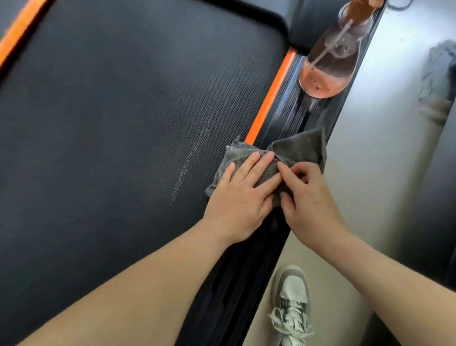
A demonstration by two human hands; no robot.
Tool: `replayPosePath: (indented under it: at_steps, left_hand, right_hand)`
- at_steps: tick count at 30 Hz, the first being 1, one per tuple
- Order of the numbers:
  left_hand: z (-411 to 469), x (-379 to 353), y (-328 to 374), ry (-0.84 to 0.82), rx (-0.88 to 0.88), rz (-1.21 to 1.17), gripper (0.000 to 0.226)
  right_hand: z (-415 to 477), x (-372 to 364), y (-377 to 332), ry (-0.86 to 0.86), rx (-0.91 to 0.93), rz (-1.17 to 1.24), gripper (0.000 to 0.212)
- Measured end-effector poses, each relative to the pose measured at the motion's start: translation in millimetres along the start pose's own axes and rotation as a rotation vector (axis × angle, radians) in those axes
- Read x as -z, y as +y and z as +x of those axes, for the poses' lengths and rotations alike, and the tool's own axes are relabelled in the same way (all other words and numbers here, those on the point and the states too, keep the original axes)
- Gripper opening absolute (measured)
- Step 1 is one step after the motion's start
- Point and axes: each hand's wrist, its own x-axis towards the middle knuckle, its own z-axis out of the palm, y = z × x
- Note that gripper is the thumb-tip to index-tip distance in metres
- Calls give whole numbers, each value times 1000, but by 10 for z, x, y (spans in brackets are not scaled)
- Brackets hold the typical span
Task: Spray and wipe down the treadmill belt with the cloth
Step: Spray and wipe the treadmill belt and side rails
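Left hand [240, 198] pressing cloth [301, 148], right hand [311, 203] pinching

Floor [370, 161]: pale, glossy, sheen of light; right of the fingers [250, 164]. Dark panel [446, 193]: farther right, edging the floor. Blurred pale heap [439, 71]: on floor, beyond and right of the fingers

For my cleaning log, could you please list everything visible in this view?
treadmill belt: one, black, left and centre
orange strips: two, along both belt edges
side rail: one, black, ribbed, right of belt
spray bottle: one, clear with pink liquid, standing on rail, top
cloth: one, grey, across rail and belt edge
floor: pale, right of treadmill
shoe: one, white-grey, on floor, bottom
left hand: flat on cloth
right hand: pinching cloth
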Motion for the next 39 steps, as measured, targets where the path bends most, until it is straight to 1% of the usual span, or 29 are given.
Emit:
replayPosePath:
  at_steps: [2,5,7,12,14,19,21,24,28,30,33,35,36,38,39]
  left_hand:
    - [-325,-86,-6,8,-1,10,56]
    - [-911,-249,14,15,-10,3,56]
    - [-1450,-359,0,-7,2,35,57]
    - [-2302,-535,39,-25,16,44,65]
    - [-2604,-577,64,-51,29,50,65]
    - [-3216,-673,95,-120,46,36,67]
    - [-3232,-641,75,-120,38,29,69]
    - [-3108,-589,73,-133,25,11,62]
    - [-2262,-480,119,-4,74,-35,57]
    - [-1855,-438,167,33,97,-54,59]
    - [-1702,-459,186,59,98,-78,61]
    - [-1882,-486,206,74,103,-127,62]
    - [-2015,-462,194,80,127,-168,63]
    - [-2315,-485,168,112,169,-249,64]
    - [-2464,-476,140,127,186,-279,67]
  right_hand:
    - [-243,-111,-157,3,17,2,60]
    - [-746,-310,-420,19,-7,-12,61]
    - [-1172,-525,-712,-29,-19,-25,62]
    - [-1895,-803,-1077,-129,-32,-5,67]
    - [-2142,-886,-1180,-158,-30,-3,74]
    - [-2602,-987,-1476,-299,-35,-24,94]
    - [-2571,-947,-1434,-302,39,-41,95]
    - [-2397,-794,-1217,-329,190,-117,81]
    - [-1726,-545,-876,-236,180,-214,66]
    - [-1427,-444,-759,-200,124,-251,62]
    - [-1321,-467,-769,-159,41,-264,66]
    - [-1483,-553,-950,-179,-39,-235,76]
    - [-1554,-588,-1090,-196,-30,-233,80]
    - [-1659,-674,-1330,-304,25,-229,85]
    - [-1672,-694,-1458,-378,42,-206,84]
